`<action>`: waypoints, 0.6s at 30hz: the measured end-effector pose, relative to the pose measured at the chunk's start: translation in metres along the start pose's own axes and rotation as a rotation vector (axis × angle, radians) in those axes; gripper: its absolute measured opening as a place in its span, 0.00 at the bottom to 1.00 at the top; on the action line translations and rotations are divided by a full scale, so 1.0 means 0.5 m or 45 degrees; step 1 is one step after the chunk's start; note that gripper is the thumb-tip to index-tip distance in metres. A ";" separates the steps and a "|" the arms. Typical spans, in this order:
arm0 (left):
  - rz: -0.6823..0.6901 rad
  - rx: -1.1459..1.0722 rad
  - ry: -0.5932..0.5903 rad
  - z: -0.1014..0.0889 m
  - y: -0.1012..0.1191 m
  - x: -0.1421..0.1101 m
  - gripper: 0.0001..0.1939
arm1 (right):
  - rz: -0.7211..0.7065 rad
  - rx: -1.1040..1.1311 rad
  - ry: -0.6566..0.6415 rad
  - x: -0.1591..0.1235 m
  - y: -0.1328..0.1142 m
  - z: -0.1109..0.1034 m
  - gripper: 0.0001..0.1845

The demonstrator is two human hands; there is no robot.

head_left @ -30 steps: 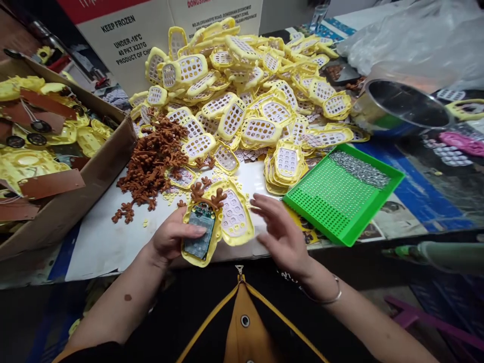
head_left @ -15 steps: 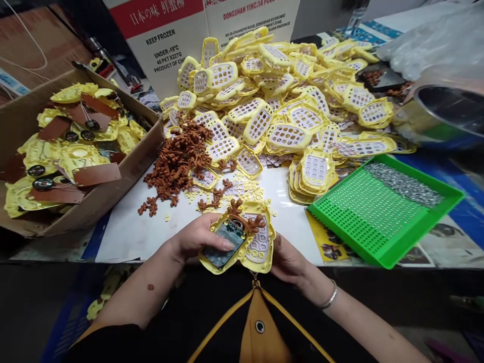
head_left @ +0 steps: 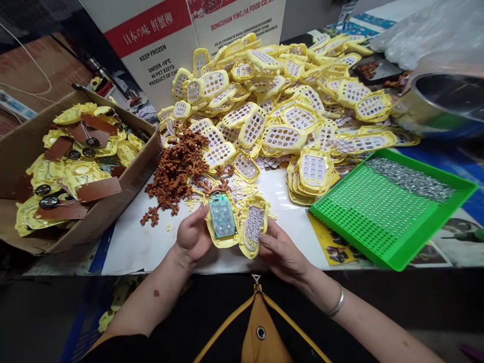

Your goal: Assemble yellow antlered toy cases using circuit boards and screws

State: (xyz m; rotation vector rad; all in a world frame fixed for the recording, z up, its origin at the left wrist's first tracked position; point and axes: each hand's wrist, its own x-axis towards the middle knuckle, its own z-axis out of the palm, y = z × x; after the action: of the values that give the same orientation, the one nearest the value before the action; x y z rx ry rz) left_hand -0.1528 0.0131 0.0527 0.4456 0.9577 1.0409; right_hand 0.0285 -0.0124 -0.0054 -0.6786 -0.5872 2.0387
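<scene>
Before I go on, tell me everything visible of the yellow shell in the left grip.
The yellow shell looks like rounded plastic, its open inner side facing the camera. In it sits a green circuit board, largely covered by a greyish, translucent-looking layer. Brown antler-like pieces show at its top. The left grip holds its left edge, above the white sheet; whether it touches the keypad half beside it is unclear.

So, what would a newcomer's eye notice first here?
Probably the big heap of yellow keypad casings across the centre, then the bright green perforated tray at the right. Nearest the person, the left hand holds a casing half with a circuit board, the right hand a keypad half.
</scene>
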 end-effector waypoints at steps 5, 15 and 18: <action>-0.052 -0.005 -0.020 0.011 -0.006 0.002 0.30 | 0.016 0.014 -0.026 0.003 0.001 0.005 0.33; 0.268 0.269 0.162 0.017 -0.043 0.011 0.26 | 0.014 -0.051 0.031 0.018 0.011 0.032 0.33; 0.337 0.479 0.114 0.017 -0.059 0.011 0.27 | -0.033 -0.064 0.062 0.027 0.030 0.037 0.36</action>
State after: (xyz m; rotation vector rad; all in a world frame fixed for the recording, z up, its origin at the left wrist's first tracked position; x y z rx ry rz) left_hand -0.1291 0.0051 0.0338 0.8605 1.2037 1.1263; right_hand 0.0011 -0.0109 -0.0045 -0.7441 -0.6173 1.9840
